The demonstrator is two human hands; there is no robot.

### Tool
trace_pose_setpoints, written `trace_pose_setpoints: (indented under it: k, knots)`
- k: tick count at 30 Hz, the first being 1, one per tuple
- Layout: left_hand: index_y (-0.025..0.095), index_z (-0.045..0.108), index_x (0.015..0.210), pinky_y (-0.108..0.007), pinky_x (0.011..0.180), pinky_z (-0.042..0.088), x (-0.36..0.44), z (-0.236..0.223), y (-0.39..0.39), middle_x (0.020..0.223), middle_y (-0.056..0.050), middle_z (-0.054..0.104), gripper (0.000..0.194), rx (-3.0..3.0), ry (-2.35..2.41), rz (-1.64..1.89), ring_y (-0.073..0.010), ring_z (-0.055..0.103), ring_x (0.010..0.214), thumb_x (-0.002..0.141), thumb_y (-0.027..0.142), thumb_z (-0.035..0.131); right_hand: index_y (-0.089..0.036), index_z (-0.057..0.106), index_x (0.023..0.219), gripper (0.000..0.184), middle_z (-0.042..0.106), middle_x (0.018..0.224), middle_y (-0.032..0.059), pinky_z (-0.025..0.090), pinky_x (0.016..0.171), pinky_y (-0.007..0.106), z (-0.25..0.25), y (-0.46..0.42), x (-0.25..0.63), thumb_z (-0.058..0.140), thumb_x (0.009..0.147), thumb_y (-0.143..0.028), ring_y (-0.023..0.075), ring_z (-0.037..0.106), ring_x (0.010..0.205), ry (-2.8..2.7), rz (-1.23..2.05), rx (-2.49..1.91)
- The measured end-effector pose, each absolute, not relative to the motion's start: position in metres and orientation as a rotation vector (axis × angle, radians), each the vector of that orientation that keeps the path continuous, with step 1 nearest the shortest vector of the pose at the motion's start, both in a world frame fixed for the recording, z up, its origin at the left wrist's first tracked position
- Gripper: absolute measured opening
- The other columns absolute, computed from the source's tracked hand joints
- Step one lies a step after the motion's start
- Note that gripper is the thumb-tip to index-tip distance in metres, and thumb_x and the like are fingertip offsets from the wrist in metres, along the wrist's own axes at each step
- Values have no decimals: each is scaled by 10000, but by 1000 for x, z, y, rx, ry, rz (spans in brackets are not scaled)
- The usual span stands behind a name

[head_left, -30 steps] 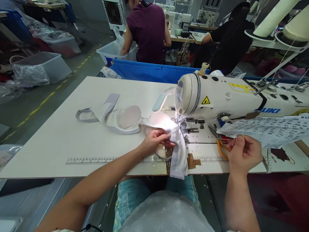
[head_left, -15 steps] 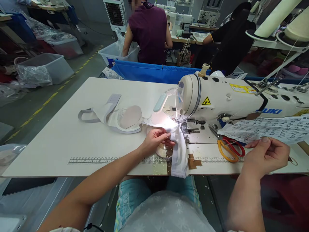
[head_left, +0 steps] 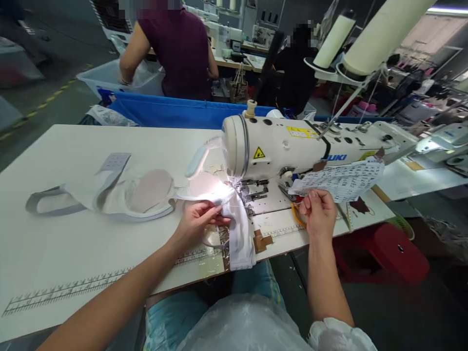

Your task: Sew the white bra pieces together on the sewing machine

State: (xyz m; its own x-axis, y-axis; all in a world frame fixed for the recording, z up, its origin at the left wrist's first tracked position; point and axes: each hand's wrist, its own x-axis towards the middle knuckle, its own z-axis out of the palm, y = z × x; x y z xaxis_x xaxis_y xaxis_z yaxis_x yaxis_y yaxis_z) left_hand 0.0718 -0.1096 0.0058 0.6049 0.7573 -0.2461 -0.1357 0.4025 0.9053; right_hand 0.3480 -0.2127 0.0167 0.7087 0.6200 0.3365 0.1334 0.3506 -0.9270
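A white bra (head_left: 120,214) with pale pink cups lies across the table, its right part under the lit needle area of a sewing machine (head_left: 278,146). My left hand (head_left: 203,219) pinches the bra's edge just in front of the needle. From there a white band (head_left: 241,239) hangs toward the table's front edge. My right hand (head_left: 319,209) is raised in front of a paper sheet with writing (head_left: 340,180), fingers pressed together. What they pinch, perhaps a thin thread, is too fine to tell. Behind this hand are orange-handled scissors (head_left: 298,214), partly hidden.
A printed ruler (head_left: 73,290) runs along the front of the white table (head_left: 47,253). Thread cones (head_left: 334,41) stand on a rack at the back right. A blue cloth trough (head_left: 171,111) borders the table's back. A red stool (head_left: 383,256) is at lower right. Two people sit beyond.
The view has turned to the right. My right hand has moved left over the scissors' handles, and its fingers have drawn up into a pinch. My left hand keeps hold of the bra.
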Motion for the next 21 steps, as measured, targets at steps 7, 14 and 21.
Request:
trace_pose_setpoints:
  k: [7,14,21]
  knots:
    - [131,591,743,-357,768,597,71,10,-108,747,-120,749,323,1070,769,583,-269,733,777,738,421,734,-228,502,779,300,427,530,-92,309,364,172,17,-218,349,711,757,-442,50,374,394,-714,501,-1237]
    - [138,594,732,-369,783,595,70,9,-107,728,-108,744,341,1079,794,580,-279,732,783,705,436,757,-233,513,803,227,273,524,-103,279,390,183,14,-225,352,618,837,-432,56,264,415,-774,506,-1281]
    - [133,612,749,-363,777,593,68,12,-107,749,-119,747,345,1100,802,566,-278,732,780,708,445,752,-217,532,834,225,307,532,-95,248,411,196,14,-232,361,603,831,-431,65,273,433,-821,353,-1343]
